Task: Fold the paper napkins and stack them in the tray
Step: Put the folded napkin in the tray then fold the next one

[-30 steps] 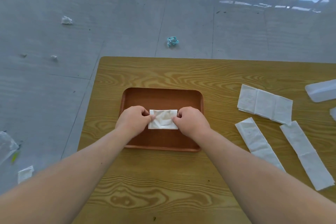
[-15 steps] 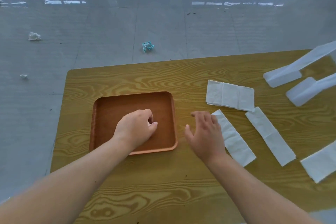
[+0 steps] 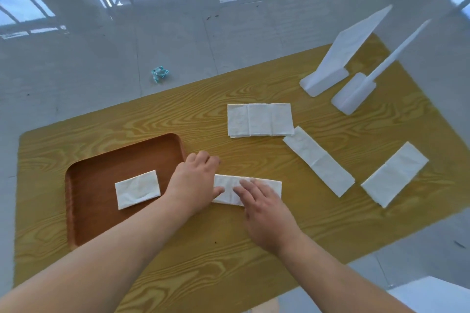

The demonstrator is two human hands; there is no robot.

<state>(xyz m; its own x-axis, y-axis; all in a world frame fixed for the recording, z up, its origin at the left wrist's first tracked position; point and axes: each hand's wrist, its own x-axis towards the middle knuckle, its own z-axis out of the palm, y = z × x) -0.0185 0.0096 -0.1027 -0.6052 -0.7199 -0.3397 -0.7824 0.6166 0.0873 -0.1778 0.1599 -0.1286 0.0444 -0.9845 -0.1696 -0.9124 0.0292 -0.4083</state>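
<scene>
- Risking a skewed fold on the napkin strip just under both palms; thin paper, likely to slide on the smooth table if one side lifts before the other pins; a crooked crease would give a rectangle that sits badly on the stack.
- Pressing flat with the right hand, fingers spread and extended, nothing clasped; fingertips resting on the strip's middle, right end of the strip showing bare beyond them.
- Covering the strip's left end with the left hand, fingers loosely curled and splayed, laid on top rather than pinching so far as can be told; underside of the palm hidden, so any pinch of an edge cannot be ruled out.
- Brushing the tray is the nearer hazard, its right rim lying just left of the left wrist; a nudge could shift the folded napkin already lying inside, left of both hands.
- Waiting beyond the fingertips: a diagonal strip to the right, a wider napkin ahead, another napkin far right; none touched, a careless sweep could scatter them.
</scene>
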